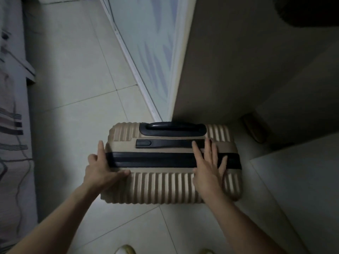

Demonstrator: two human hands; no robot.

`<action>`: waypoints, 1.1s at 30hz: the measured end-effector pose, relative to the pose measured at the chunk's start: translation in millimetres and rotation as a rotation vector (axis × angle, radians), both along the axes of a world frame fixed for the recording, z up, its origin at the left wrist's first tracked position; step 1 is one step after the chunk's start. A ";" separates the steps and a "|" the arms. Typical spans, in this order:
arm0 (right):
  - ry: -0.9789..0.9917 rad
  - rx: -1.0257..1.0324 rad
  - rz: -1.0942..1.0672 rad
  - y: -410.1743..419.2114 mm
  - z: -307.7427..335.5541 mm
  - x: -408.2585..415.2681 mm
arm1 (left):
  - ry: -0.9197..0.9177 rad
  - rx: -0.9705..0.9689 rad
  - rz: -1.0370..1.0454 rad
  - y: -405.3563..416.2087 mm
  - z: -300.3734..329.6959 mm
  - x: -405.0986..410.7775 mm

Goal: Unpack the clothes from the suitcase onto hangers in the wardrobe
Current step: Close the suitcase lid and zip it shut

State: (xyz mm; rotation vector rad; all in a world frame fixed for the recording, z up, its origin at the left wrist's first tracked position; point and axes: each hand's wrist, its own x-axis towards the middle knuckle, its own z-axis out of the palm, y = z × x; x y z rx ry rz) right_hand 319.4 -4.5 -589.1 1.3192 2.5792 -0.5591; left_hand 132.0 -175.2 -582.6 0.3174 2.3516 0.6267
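A beige ribbed hard-shell suitcase [165, 186] stands closed and upright on the tiled floor, seen from above, with a black carry handle [171, 128] and a black zip band across its top. My left hand [102, 169] clasps the suitcase's left top corner, thumb on top and fingers down the side. My right hand [209, 167] lies flat on the right part of the top, fingers spread over the black band. No clothes or hangers show. The wardrobe [247, 70] is the dim panel behind the suitcase, its inside hidden.
A sliding door with a pale patterned panel [146, 57] runs diagonally to the upper left of the suitcase. A bed with striped bedding [12, 125] lines the left edge. A dark slipper [255, 129] lies to the right. My feet [126, 249] show at the bottom edge.
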 end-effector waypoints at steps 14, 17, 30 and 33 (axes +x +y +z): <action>0.016 -0.168 -0.153 43.5 -8.4 62.5 | -0.220 0.312 0.150 77.5 -30.8 99.9; 0.015 -0.193 -0.146 71.0 -7.0 71.2 | -0.190 0.335 0.119 102.9 -31.0 112.2; -0.010 -0.215 -0.186 211.3 -7.0 113.4 | -0.272 0.311 0.085 235.8 -41.3 167.1; -0.022 -0.192 -0.181 241.7 -9.7 125.2 | -0.314 0.306 0.103 268.0 -39.3 180.1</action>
